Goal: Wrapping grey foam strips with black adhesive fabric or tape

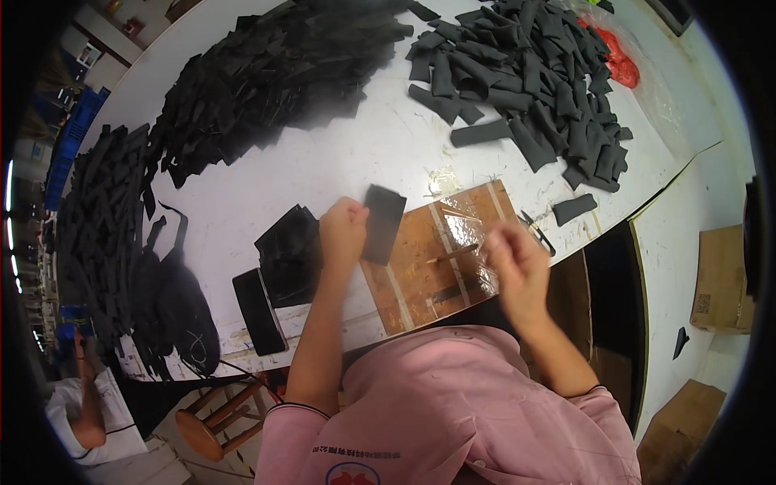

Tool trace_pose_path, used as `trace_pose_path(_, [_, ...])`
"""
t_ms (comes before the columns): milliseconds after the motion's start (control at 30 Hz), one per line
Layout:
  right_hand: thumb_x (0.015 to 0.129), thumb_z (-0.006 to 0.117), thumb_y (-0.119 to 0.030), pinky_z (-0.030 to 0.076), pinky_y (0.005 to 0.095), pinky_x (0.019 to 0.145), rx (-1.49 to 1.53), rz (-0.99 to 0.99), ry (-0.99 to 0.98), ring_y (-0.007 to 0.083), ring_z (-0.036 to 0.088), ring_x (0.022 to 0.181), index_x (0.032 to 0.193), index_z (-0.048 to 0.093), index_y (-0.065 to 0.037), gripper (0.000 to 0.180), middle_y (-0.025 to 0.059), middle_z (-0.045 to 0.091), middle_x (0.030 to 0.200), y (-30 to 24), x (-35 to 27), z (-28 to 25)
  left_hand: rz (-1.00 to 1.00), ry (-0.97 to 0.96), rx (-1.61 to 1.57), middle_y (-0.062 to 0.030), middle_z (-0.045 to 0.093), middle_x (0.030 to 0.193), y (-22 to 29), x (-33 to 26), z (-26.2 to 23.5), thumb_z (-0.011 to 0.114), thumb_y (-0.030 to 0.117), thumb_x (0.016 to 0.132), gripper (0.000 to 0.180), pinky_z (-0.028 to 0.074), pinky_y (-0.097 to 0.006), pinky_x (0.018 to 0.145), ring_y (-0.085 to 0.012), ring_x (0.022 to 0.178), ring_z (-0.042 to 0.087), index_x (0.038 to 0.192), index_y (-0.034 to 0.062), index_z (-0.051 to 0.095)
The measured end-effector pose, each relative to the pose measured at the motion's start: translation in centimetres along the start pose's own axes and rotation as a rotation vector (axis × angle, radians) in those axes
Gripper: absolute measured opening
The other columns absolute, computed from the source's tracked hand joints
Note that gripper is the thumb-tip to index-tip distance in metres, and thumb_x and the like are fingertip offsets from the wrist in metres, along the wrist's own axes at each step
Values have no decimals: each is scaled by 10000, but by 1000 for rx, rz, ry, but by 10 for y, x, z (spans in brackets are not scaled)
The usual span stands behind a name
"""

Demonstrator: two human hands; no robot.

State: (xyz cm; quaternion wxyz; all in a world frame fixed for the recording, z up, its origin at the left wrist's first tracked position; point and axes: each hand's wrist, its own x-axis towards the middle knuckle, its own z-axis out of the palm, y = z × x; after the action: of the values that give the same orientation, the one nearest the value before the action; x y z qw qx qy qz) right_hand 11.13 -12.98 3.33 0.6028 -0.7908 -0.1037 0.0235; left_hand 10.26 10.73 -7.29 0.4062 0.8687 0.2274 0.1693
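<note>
My left hand [343, 230] is closed, pinching a flat dark rectangular fabric piece [384, 225] by its left edge. The piece overlaps the left side of a brown wooden board [420, 295] banded with pale tape. Over the board's right part, my right hand [519, 263] is blurred, its fingers drawn together around the end of a thin brown stick [453, 255]. The stick's far tip points left, and what kind of tool it is cannot be made out. A stack of black sheets [289, 255] lies left of my left wrist, beside a dark phone [260, 311].
Loose black strips [275, 89] cover the far left of the white table [323, 162]. Folded dark fabric pieces [533, 81] heap at the far right near a red plastic bag [614, 56]. Scissors [537, 233] lie right of the board. A wooden stool [214, 424] stands below left.
</note>
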Motion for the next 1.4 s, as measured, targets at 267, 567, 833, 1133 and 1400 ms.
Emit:
trace_pose_path(267, [790,585,-91,420,208,590,200,183,-412,85,525,717,949,543,26,202,42,538,800,13,-36,41,-635,-219,-1475,-54,540,829,55,-54,-39,486,50,839,34,455,-256,644,-155,731,549,809,65,487])
trace_pose_path(567, [722,638,-56,415,254,478,306,71,-50,145,533,545,743,616,21,82,82,523,719,24,-44,54,-970,-434,-1547,-65,557,864,83,-121,-18,492,103,844,92,423,-253,722,-137,793,532,904,37,515])
trace_pose_path(833, [632,698,-41,412,280,451,-113,-172,-12,174,520,513,662,583,-5,124,62,524,647,21,-39,35,-544,-510,-915,-51,557,728,103,-127,-41,514,123,835,114,408,-211,550,-88,607,501,855,12,516])
trace_pose_path(1133, [647,691,-43,436,270,488,-35,-179,-202,170,538,594,696,567,12,144,70,506,660,10,-39,23,-195,-147,-735,-62,565,891,103,-101,-31,525,-8,797,248,390,-165,571,-36,604,444,1044,-26,512])
trace_pose_path(1400, [652,683,-45,443,279,508,75,-136,-205,201,558,599,716,578,13,136,88,544,691,17,-38,20,-155,-392,-793,-57,545,862,91,-106,-26,532,-23,798,71,416,-175,607,-57,660,488,866,-38,544])
